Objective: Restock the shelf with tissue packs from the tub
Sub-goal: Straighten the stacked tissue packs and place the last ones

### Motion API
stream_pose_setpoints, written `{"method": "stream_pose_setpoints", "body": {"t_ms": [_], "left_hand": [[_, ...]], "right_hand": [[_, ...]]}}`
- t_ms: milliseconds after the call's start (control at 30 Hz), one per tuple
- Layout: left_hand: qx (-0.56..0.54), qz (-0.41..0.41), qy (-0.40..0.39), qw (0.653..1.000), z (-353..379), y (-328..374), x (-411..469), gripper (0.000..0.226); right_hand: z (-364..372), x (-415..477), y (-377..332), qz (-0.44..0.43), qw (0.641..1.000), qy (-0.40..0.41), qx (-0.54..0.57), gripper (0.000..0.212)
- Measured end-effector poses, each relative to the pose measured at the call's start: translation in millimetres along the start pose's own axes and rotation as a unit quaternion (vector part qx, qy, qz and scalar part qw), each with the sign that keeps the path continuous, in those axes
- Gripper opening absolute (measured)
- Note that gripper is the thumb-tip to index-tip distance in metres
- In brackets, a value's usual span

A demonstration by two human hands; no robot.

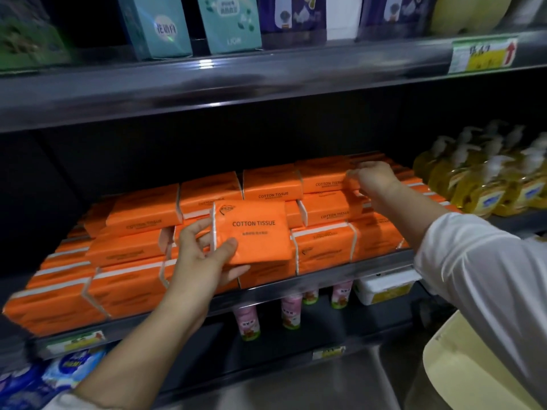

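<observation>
Orange tissue pack (pixel 251 232) upright before the stacked packs (pixel 142 214), mid-shelf (pixel 325 281). Left hand (pixel 204 255) pinches its 7 o'clock corner. Right hand (pixel 373 177) at 2 o'clock, fingers curled on top row; grip unclear. Soap bottles (pixel 479 184) at 3 o'clock.

- The stacked tissue packs (pixel 142 232) fill the shelf (pixel 325 279) up to its front lip. They stand highest toward 1 o'clock and lower toward 8 o'clock.
- At 12 o'clock a dark open band runs between the stack and the upper shelf (pixel 207 84), widest toward 10 o'clock.
- At 9 o'clock the bay is too dark to tell whether it is open or walled.
- At 3 o'clock, soap bottles (pixel 485 184) stand just beside the packs and close that side.
- The left hand (pixel 201 255) holds one pack (pixel 254 232) before the middle of the stack.
- The right hand (pixel 373 176) and its forearm cross the top layer at 2 o'clock.
</observation>
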State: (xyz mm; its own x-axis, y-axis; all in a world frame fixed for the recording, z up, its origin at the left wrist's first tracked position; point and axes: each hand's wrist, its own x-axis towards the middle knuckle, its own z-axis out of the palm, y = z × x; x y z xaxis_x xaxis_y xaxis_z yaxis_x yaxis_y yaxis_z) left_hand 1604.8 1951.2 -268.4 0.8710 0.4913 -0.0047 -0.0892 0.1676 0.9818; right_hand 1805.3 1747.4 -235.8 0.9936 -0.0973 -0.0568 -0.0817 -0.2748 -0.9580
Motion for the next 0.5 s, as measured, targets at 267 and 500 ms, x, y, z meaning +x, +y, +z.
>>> {"method": "stream_pose_setpoints", "body": {"t_ms": [267, 500], "left_hand": [[0.003, 0.003, -0.011, 1.000, 8, 8, -19, 0.041], [0.002, 0.000, -0.040, 0.999, 32, 11, -44, 0.040]], "right_hand": [[1, -69, 17, -0.069, 0.996, -0.037, 0.033, 0.031], [4, -157, 37, 0.010, 0.943, -0.292, 0.158, 0.046]]}}
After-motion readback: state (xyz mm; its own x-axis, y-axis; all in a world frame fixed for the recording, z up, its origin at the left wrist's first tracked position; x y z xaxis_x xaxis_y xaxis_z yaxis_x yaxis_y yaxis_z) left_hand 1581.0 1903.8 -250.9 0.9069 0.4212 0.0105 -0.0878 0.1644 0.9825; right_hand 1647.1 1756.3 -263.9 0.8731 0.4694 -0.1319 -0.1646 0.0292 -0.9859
